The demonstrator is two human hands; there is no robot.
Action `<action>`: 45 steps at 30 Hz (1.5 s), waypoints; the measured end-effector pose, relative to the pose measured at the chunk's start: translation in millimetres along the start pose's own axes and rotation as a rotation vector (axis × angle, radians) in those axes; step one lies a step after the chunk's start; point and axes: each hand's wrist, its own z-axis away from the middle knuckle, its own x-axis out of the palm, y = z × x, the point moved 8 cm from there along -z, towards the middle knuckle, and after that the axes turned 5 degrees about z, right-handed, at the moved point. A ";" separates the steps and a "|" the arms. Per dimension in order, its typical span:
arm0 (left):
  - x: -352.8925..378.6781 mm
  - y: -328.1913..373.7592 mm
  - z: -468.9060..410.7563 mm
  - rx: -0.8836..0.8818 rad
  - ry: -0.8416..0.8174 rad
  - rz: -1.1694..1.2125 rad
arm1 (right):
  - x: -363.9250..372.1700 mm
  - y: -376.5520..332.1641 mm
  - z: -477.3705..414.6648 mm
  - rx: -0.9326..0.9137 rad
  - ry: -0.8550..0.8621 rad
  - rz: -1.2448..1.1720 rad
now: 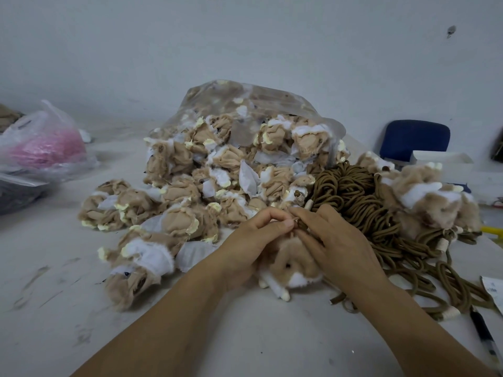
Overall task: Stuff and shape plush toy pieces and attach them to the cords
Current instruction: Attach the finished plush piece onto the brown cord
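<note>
At the white table, your left hand curls round the top of a tan-and-white plush toy lying near the table's front edge. Your right hand pinches a brown cord against it. An unstuffed pile lies behind and to the left, a heap of cords to the right.

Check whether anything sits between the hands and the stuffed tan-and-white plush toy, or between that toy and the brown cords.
Nothing visible does. The left hand holds the tan-and-white plush toy, the right hand pinches a brown cord at its top, and the brown cord pile lies just beside it.
</note>
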 end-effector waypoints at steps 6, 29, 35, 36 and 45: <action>-1.5 0.0 -1.0 0.026 0.013 0.064 | 3.0 1.2 0.4 0.018 -0.032 0.017; -38.7 5.5 -6.7 0.083 0.285 0.312 | 7.1 -8.1 3.8 -0.078 -0.138 0.040; -58.1 -7.0 -6.0 -0.052 0.466 0.558 | 13.0 1.8 4.8 -0.104 -0.160 -0.003; -58.0 -7.7 -5.9 -0.064 0.464 0.618 | 13.4 1.6 4.9 -0.112 -0.156 -0.006; -33.7 3.4 -7.0 -0.039 0.204 0.701 | 10.1 2.1 3.9 0.017 -0.063 -0.302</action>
